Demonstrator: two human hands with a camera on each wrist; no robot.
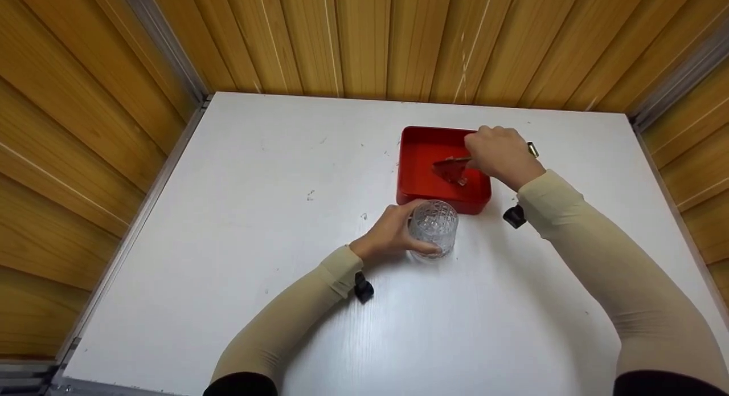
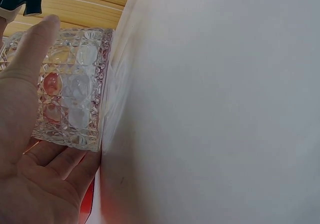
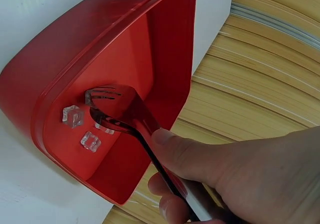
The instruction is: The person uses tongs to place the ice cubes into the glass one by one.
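The glass [image 1: 435, 225] is partly covered by the left hand [image 1: 393, 231], and its cut pattern throws so many glints that its contents cannot be made out. In the right wrist view the handle end of the tongs [image 3: 142, 116] is cut off at the lower edge; there the tongs hide part of one small clear cube, and something clear shows at their tips, though whether they pinch it cannot be told. The right hand [image 1: 501, 154] reaches over the right side of the red box [image 1: 407, 162], its thumb laid along one arm of the tongs and its fingers curled round the other side, gripping them with the tips angled down into the box. The left hand comes in from the left, thumb on the near side and fingers on the far side, spread wide and curved round the glass, which stands upright on the white table [image 1: 256, 213], just beside the near wall of the box; whether the two touch cannot be told. The tongs are shiny metal with slotted, fork-like ends that mirror the red. Two clear cubes [image 3: 73, 116] lie plainly visible on the box floor beside the tips. The glass is clear and straight-sided, cut in squares with rounded dimples.
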